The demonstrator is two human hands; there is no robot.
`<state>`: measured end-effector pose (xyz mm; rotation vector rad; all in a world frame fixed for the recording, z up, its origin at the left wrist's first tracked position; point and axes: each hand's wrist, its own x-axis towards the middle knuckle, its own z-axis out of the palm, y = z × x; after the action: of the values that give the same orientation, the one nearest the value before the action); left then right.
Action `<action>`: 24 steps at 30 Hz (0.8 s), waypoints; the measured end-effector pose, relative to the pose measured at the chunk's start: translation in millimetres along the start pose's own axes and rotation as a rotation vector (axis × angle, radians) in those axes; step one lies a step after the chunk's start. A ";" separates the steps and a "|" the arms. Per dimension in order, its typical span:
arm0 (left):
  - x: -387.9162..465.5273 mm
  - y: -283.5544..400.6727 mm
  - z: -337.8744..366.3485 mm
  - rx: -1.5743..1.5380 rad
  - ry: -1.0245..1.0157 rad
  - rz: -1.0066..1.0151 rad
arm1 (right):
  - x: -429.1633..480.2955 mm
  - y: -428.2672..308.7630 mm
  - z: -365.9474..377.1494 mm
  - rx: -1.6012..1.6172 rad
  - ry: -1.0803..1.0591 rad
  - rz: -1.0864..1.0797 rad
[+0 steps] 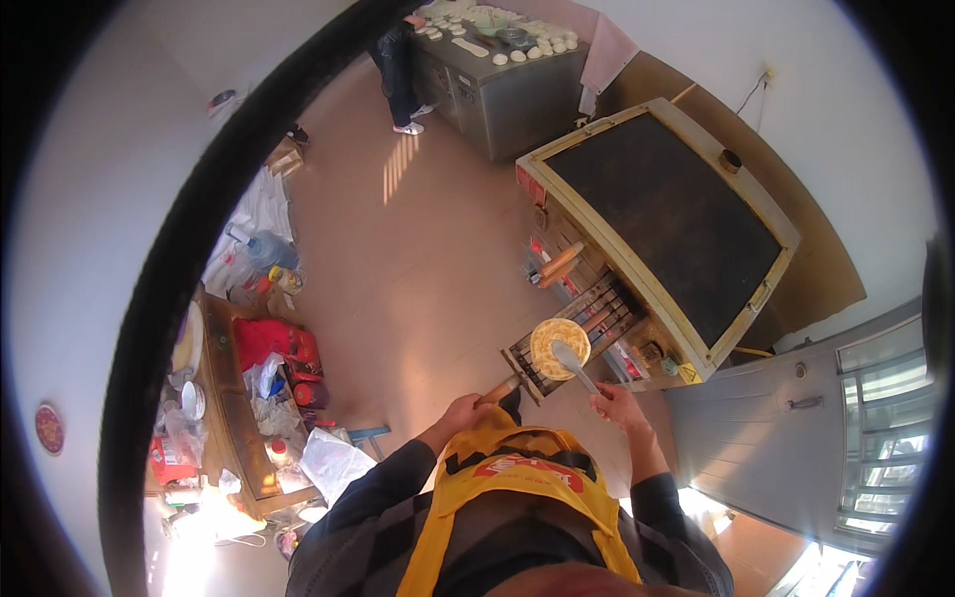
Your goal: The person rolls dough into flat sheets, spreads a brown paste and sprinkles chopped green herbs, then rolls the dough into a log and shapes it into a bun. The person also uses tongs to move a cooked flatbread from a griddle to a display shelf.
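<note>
A round, golden-brown flatbread (550,357) lies on a metal rack (606,306) that is drawn partway out of the griddle oven (656,231). My left hand (464,412) is closed around the wooden handle (498,390) at the rack's near end. In my right hand (618,407) is a metal spatula (573,362), its broad blade resting on the flatbread. Whether the blade presses down or only touches cannot be told. Part of the rack is hidden inside the oven and under the bread.
Two wooden handles (559,265) jut from the oven front. A person (397,71) stands at a steel counter (533,112) with several dough pieces (534,53). A cluttered wooden cabinet (231,388) is at left, near a water bottle (272,250). A grey door (761,418) stands at right.
</note>
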<state>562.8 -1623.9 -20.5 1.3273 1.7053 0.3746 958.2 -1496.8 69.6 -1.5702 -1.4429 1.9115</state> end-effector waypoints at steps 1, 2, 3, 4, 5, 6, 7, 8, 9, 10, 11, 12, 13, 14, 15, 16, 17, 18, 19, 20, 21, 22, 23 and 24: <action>8.3 7.5 1.2 -0.029 -0.030 -0.033 | -9.1 7.0 -0.1 0.053 0.052 -0.027; 19.3 17.0 3.7 -0.030 -0.022 -0.018 | -17.5 13.7 -0.8 0.107 0.106 -0.054; 31.7 23.6 7.1 -0.029 -0.013 -0.006 | -28.0 16.2 -1.1 0.153 0.130 -0.077; 43.6 29.3 9.3 -0.027 -0.005 0.003 | -40.6 16.5 -0.6 0.200 0.153 -0.101; 56.5 35.4 11.2 -0.042 -0.020 0.022 | -51.7 17.2 0.2 0.249 0.177 -0.124; 73.4 46.2 14.9 -0.059 -0.039 0.049 | -61.4 20.4 -1.4 0.278 0.205 -0.155; 88.6 58.0 21.5 -0.082 -0.070 0.076 | -74.5 25.2 -3.3 0.303 0.241 -0.178; 105.0 68.9 25.5 -0.154 -0.105 0.043 | -85.0 28.9 -4.6 0.329 0.278 -0.200; 118.2 80.3 33.6 -0.239 -0.142 0.002 | -96.7 28.6 -3.3 0.357 0.349 -0.209; 135.0 93.5 39.5 -0.312 -0.190 -0.034 | -107.5 26.6 4.1 0.393 0.434 -0.222; 153.2 107.2 45.1 -0.295 -0.201 -0.017 | -117.4 25.3 7.9 0.428 0.518 -0.233; 168.0 112.7 49.9 -0.284 -0.204 -0.014 | -126.6 25.5 9.0 0.426 0.528 -0.256; 181.7 121.2 52.9 -0.260 -0.218 -0.008 | -138.4 21.0 11.6 0.438 0.535 -0.235; 193.9 130.0 58.1 -0.328 -0.217 -0.001 | -152.3 14.7 14.0 0.450 0.541 -0.213; 202.7 139.9 64.9 -0.392 -0.218 0.000 | -163.6 11.9 19.8 0.466 0.545 -0.189; 214.5 150.7 66.7 -0.445 -0.214 0.005 | -166.2 17.3 33.1 0.527 0.663 -0.218; 222.7 160.6 70.8 -0.439 -0.217 0.001 | -171.9 19.8 39.4 0.527 0.714 -0.204; 228.2 171.0 72.8 -0.428 -0.220 -0.004 | -179.1 17.8 47.3 0.532 0.763 -0.187; 234.9 177.6 75.3 -0.415 -0.222 -0.009 | -189.1 9.7 58.2 0.538 0.812 -0.170; 245.8 183.8 73.9 -0.400 -0.220 -0.011 | -190.4 -0.9 70.6 0.609 0.874 -0.193; 255.6 187.7 77.5 -0.393 -0.220 -0.015 | -194.5 -5.3 81.1 0.629 0.912 -0.180; 267.1 192.7 81.5 -0.415 -0.205 -0.002 | -197.1 -7.0 88.4 0.644 0.944 -0.173; 271.3 194.2 90.4 -0.438 -0.197 0.005 | -204.9 -4.4 96.7 0.659 0.980 -0.156; 276.5 197.7 98.3 -0.435 -0.202 0.008 | -210.5 7.6 100.2 0.679 0.974 -0.134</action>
<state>759.9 -1333.3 -63.9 1.0140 1.3550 0.5604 953.4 -1704.0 176.7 -1.5958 -0.4058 1.0571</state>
